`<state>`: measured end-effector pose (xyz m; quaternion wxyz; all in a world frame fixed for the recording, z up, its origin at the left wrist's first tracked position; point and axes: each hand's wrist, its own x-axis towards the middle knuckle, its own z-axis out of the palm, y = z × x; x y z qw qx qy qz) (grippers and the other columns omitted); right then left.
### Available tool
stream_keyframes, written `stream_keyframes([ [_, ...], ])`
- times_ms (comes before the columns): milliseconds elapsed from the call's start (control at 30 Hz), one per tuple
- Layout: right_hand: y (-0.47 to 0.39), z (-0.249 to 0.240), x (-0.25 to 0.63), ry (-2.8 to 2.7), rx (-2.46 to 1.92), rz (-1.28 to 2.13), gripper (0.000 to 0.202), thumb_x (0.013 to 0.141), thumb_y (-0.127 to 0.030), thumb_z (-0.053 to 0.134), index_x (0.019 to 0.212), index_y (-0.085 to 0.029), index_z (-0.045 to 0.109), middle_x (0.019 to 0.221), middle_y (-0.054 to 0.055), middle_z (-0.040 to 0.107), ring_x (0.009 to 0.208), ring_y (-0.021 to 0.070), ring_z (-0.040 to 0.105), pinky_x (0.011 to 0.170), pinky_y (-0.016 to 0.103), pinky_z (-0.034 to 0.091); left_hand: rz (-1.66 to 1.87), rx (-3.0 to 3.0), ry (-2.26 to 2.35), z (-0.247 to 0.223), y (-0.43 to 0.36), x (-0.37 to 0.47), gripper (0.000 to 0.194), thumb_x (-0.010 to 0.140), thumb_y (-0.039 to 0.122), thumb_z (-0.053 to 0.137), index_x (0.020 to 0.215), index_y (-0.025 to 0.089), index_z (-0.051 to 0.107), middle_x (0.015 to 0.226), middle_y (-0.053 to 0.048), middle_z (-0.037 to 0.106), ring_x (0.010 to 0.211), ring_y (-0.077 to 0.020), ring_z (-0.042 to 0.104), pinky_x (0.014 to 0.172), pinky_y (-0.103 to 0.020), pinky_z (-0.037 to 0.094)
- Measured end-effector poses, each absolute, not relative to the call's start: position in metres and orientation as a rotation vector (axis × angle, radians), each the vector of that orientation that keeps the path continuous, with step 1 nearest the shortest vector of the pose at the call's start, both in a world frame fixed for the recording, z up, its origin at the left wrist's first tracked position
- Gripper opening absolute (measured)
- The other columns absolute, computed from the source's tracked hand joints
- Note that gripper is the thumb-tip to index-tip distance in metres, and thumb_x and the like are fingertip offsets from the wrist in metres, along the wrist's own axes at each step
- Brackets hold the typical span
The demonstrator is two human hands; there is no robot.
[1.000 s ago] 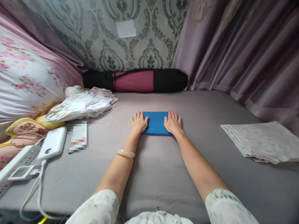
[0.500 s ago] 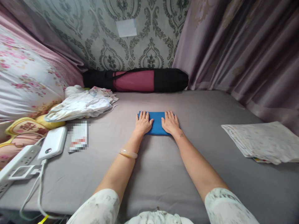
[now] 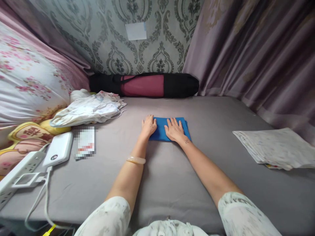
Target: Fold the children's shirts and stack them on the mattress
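A flat, folded blue cloth (image 3: 160, 131) lies on the grey bed sheet in front of me, with a second layer showing along its right side. My left hand (image 3: 149, 126) is at its left edge, fingers bent and close together around that edge, the thumb on the cloth's side. The undersides of those fingers are hidden. My right hand (image 3: 175, 130) rests flat on the middle of the cloth, fingers spread and pointing away from me. A pale bangle (image 3: 136, 160) circles my left forearm.
A black and maroon long bag (image 3: 142, 86) lies along the wall. Left are crumpled light clothes (image 3: 91, 109), a blurred-out packet (image 3: 85, 142), a white power bank (image 3: 58, 149) and a power strip (image 3: 22, 175) with cables. At right lies a folded pale cloth (image 3: 275, 146).
My right hand has shifted left from the cloth's right side to its middle. My left hand has gone from lying flat to bent fingers at the left edge. More of the cloth's right side shows.
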<state>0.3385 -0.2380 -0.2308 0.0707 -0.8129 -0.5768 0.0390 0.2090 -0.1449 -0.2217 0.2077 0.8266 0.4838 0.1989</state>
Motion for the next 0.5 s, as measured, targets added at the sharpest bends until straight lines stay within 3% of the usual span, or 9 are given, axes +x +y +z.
stream_keyframes([
  [233, -0.226, -0.221, 0.314, -1.67, -2.396, 0.138, 0.06, 0.1, -0.039, 0.021, 0.151, -0.01, 0.029, 0.159, 0.015, 0.022, 0.147, 0.0276, 0.014, 0.117, 0.052, 0.008, 0.768, 2.029, 1.325, -0.216, -0.128, 0.198, 0.044, 0.094, 0.019, 0.033, 0.131, 0.011, 0.055, 0.137, -0.013, 0.058, 0.129, -0.0204, 0.051, 0.111, -0.034, 0.036],
  [500, -0.218, -0.232, 0.299, -1.644, -2.417, 0.194, 0.062, 0.1, -0.041, 0.019, 0.152, -0.009, 0.028, 0.159, 0.014, 0.022, 0.147, 0.0262, 0.013, 0.118, 0.05, 0.007, 0.971, 1.831, 1.325, -0.22, -0.114, 0.184, 0.046, 0.089, 0.016, 0.033, 0.125, 0.011, 0.061, 0.127, -0.013, 0.065, 0.121, -0.0208, 0.057, 0.106, -0.034, 0.043],
])
